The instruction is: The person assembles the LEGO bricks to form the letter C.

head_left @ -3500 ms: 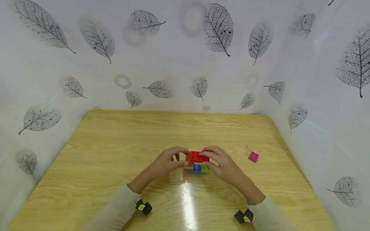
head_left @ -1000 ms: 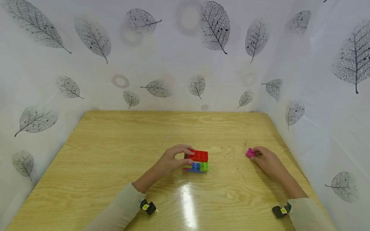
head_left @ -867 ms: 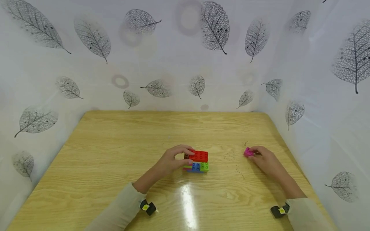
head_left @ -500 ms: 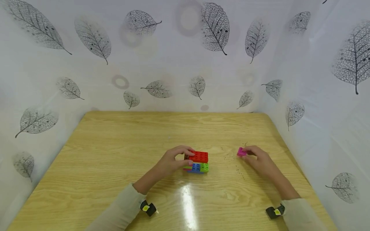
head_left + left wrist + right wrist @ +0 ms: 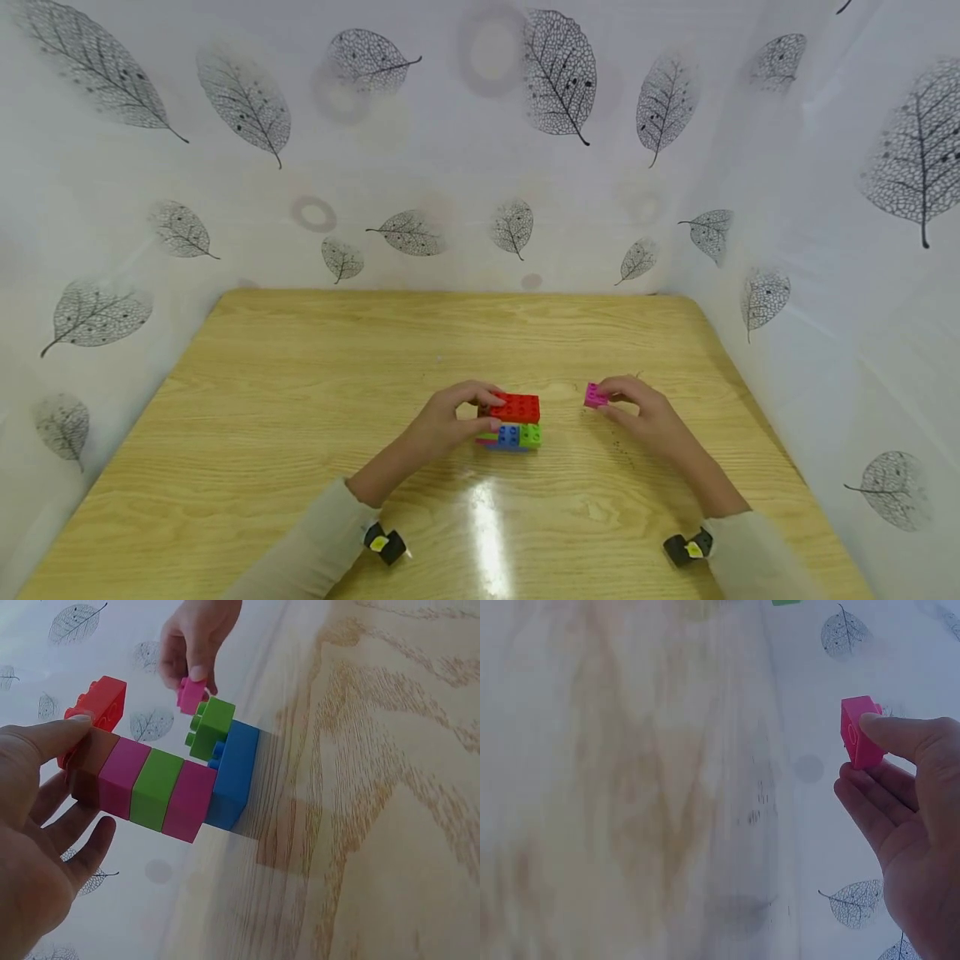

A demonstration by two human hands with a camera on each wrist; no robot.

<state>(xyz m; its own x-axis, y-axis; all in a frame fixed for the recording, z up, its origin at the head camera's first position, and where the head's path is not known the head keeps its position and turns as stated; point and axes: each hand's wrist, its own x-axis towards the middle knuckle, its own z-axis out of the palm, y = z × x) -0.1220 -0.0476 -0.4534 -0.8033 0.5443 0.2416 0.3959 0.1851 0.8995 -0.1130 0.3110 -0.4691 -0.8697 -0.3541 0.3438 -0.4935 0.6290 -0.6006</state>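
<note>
A stack of toy building bricks (image 5: 509,435) stands mid-table. In the left wrist view a blue brick (image 5: 238,774) forms its base and carries a lime green brick (image 5: 213,729). Beside that rises a column of pink, green, pink and brown bricks, topped by a long red brick (image 5: 105,703) that overhangs. My left hand (image 5: 442,421) grips the upper part of the column between thumb and fingers. To the stack's right, my right hand (image 5: 641,410) pinches a small pink brick (image 5: 596,396) by its sides. In the right wrist view the pink brick's hollow underside shows, held off the table.
The wooden table (image 5: 337,350) reaches back to a pale curtain (image 5: 450,167) printed with leaves, which also hangs at both sides. A bright light reflection lies in front of the stack. Small dark marks dot the wood below my right hand.
My right hand has left the stack, picked up the pink brick at the right and carried it left toward the stack. My left hand has stayed at the stack's upper left.
</note>
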